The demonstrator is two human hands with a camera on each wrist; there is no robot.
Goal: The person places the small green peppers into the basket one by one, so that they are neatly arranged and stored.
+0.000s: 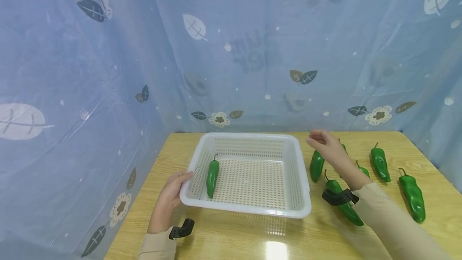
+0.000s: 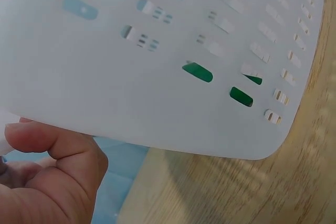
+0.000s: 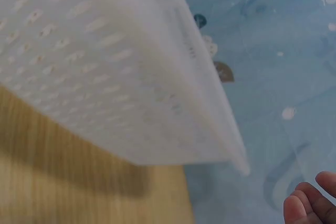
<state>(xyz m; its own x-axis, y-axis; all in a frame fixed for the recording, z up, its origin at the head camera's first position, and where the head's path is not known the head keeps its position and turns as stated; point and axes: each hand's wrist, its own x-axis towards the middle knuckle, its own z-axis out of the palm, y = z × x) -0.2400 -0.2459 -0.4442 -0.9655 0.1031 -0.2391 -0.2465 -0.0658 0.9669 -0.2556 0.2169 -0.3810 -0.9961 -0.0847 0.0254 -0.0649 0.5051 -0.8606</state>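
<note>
A white plastic basket [image 1: 252, 211] with slotted walls is in the middle of the head view. One green pepper [image 1: 213, 177] lies inside, near its left wall. My left hand [image 1: 171, 189] grips the basket's left rim, and the left wrist view shows the thumb and curled fingers at the rim's edge. Just past the basket's right rim, my right hand [image 1: 326, 147] hovers above the loose peppers with fingers loosely bent and nothing in them. Close to it lie a green pepper [image 1: 317, 165] and a longer pepper [image 1: 348, 212], partly covered by the wrist strap.
Further right on the wooden table [image 1: 223, 236] lie another pepper [image 1: 380, 163] and a large one [image 1: 412, 196]. One more pepper [image 1: 363, 169] is half hidden by the right forearm. A blue patterned curtain [image 1: 252, 51] hangs behind and along the left side.
</note>
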